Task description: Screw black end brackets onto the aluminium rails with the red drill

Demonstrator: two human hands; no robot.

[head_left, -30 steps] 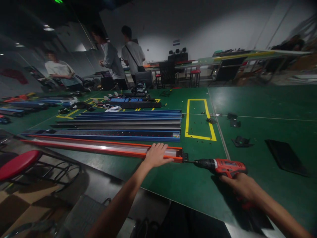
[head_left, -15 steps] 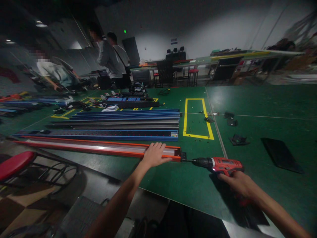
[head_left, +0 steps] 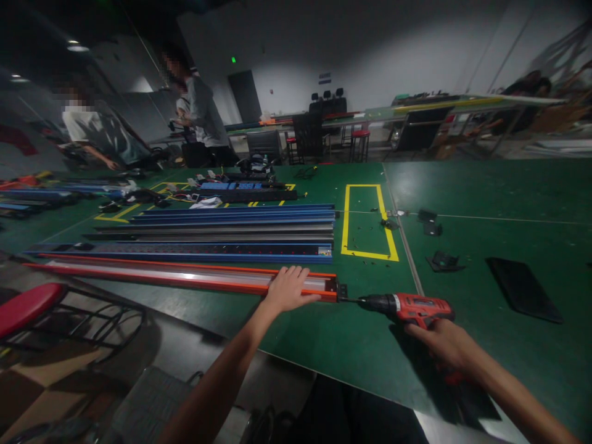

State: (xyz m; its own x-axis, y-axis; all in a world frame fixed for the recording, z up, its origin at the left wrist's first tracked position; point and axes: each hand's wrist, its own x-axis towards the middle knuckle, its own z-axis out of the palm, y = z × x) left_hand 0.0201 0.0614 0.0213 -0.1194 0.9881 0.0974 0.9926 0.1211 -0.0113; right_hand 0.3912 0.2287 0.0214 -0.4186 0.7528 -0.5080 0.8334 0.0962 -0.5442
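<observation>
My left hand (head_left: 287, 288) lies over a long orange-red metal profile (head_left: 185, 275), near its right end. Its fingers curl across the far edge and the thumb runs along the near side. A small black end piece (head_left: 342, 292) sits at that end. My right hand (head_left: 444, 343) is closed around the handle of a red and black cordless drill (head_left: 423, 307). The drill points left, level, and its thin bit (head_left: 351, 300) reaches the end piece. Whether the bit is turning, or sits on a screw, I cannot make out.
Several blue and black profiles (head_left: 231, 233) lie behind the orange-red one. A yellow tape rectangle (head_left: 345, 222) marks the green tabletop (head_left: 485, 197), with tiny dark parts in it. Black pieces (head_left: 444, 261) and a dark flat panel (head_left: 523, 290) lie at right. A red stool (head_left: 32, 305) stands left.
My hands, the drill and the orange-red profile hold almost the same position. In the background at left, people have shifted.
</observation>
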